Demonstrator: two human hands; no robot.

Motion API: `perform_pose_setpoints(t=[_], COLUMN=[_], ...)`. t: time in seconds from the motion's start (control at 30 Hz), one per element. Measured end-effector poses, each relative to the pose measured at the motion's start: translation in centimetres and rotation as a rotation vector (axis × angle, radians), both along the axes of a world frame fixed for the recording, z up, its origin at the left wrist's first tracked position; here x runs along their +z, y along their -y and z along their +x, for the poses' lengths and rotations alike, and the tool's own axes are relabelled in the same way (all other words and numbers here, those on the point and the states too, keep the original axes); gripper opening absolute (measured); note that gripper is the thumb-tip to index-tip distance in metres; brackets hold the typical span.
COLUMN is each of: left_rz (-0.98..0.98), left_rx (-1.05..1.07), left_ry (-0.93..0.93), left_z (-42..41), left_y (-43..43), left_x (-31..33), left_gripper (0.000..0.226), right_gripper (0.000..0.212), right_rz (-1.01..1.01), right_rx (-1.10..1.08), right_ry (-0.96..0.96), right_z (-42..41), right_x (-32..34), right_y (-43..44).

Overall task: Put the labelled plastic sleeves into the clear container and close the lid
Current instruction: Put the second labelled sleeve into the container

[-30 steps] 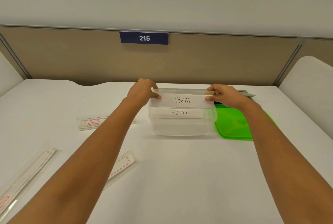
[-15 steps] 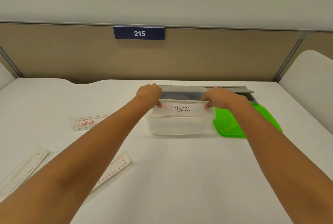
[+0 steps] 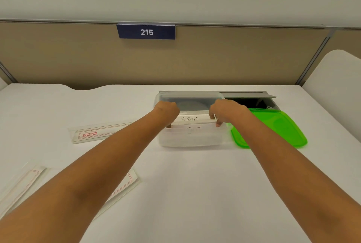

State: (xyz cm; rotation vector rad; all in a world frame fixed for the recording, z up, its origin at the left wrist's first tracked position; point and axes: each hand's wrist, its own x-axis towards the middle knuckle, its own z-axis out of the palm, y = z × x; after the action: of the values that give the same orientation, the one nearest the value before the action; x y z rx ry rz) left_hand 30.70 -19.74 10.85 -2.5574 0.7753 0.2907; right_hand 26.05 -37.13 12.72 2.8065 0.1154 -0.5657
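The clear container (image 3: 190, 141) stands on the white desk, mid-right. Inside it, the BETA sleeve (image 3: 193, 130) stands against the front wall, its label blurred through the plastic. Behind it the SIGMA sleeve (image 3: 190, 119) shows above. My left hand (image 3: 166, 111) holds the BETA sleeve's left end inside the container, fingers curled down. On the sleeve's right top edge my right hand (image 3: 224, 113) pinches it. The green lid (image 3: 273, 129) lies flat just right of the container.
Three more plastic sleeves lie on the desk: one with a red label (image 3: 97, 132) left of the container, one at the near left (image 3: 17, 186), one partly under my left forearm (image 3: 125, 184). A grey cable tray (image 3: 252, 96) is open behind the container.
Both hands have lowered the BETA sleeve down into the container in front of the SIGMA sleeve. The camera has tilted slightly.
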Motion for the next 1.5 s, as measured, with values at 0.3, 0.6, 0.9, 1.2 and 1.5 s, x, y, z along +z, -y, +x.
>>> perform_pose_setpoints(t=[0.3, 0.6, 0.9, 1.2, 1.5], left_rz=[0.065, 0.017, -0.14, -0.492, -0.664], left_rx=[-0.059, -0.03, 0.045, 0.174, 0.162], left_ry=[-0.008, -0.029, -0.09, -0.094, 0.127], left_z=[0.5, 0.6, 0.1, -2.2, -6.5], left_y=[0.2, -0.1, -0.2, -2.4, -3.4], left_x=[-1.6, -1.5, -0.7, -0.4, -1.3], left_gripper=[0.024, 0.023, 0.032, 0.037, 0.046], right_gripper=[0.034, 0.031, 0.039, 0.033, 0.034], right_rz=[0.045, 0.058, 0.201, 0.41, 0.451], right_rx=[-0.002, -0.044, -0.113, -0.225, -0.228], right_ry=[-0.005, -0.036, -0.048, 0.142, 0.399], right_z=[0.4, 0.9, 0.5, -1.8, -6.3], right_x=[-2.1, -2.8, -3.0, -1.4, -1.0], right_y=[-0.4, -0.3, 0.4, 0.6, 0.2])
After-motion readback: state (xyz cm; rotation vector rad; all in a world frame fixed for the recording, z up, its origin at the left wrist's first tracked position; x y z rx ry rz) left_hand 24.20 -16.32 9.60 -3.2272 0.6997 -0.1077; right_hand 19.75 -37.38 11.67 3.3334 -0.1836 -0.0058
